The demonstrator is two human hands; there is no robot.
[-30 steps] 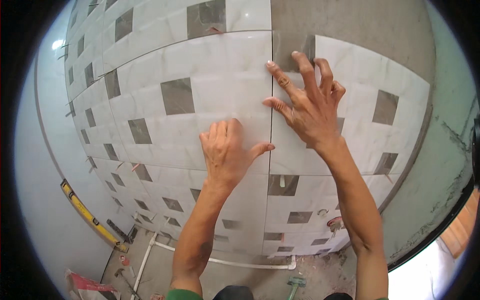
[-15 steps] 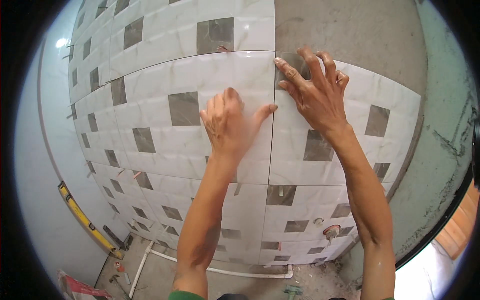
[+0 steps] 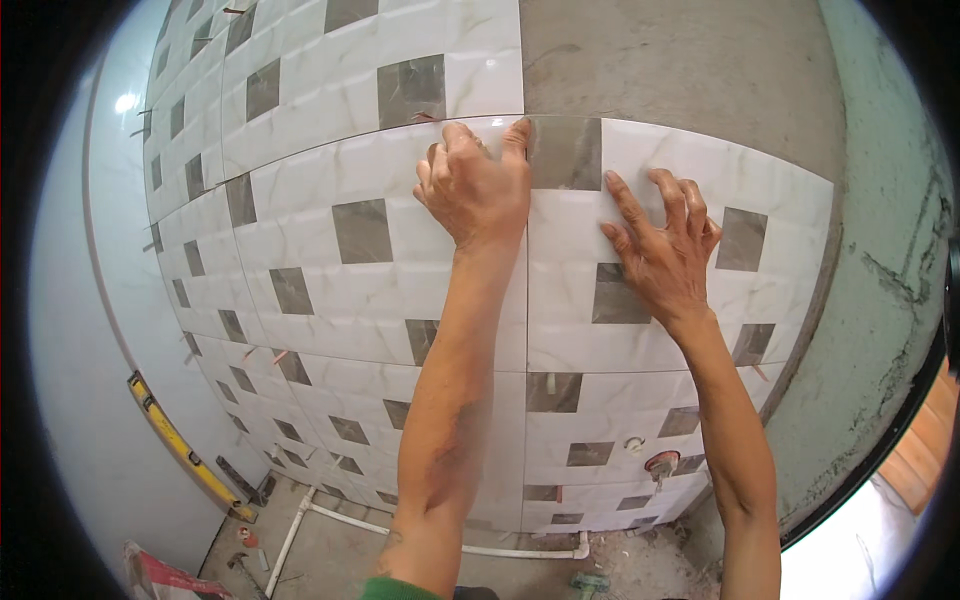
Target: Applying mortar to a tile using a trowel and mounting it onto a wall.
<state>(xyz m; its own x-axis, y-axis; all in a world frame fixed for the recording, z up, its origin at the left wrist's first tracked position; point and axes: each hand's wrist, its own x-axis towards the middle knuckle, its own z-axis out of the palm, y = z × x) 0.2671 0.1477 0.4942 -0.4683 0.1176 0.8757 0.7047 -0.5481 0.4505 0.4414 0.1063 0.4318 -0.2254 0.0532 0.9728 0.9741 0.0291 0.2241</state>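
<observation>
My left hand [image 3: 475, 185] is at the top of the vertical joint between two white marbled wall tiles with grey squares. Its thumb is stretched up to the joint, by the upper corner of the right-hand tile [image 3: 565, 228]. The other fingers are bent against the left-hand tile [image 3: 300, 175], and I see nothing held in them. My right hand [image 3: 668, 245] rests on the right-hand tile, fingers spread and tips at its face, below and right of the grey corner square. Part of another grey square is hidden under that hand.
Bare grey wall [image 3: 680, 60] lies above the right-hand tile. A yellow spirit level [image 3: 185, 445] leans at the left wall. White pipe [image 3: 500, 550] runs along the floor near a hammer [image 3: 245, 577] and a red-and-white bag [image 3: 170, 578]. A pipe fitting [image 3: 661, 464] sticks out low on the wall.
My left hand has moved up to the top of the joint. My right hand has come away from the tile's upper left corner, down and to the right.
</observation>
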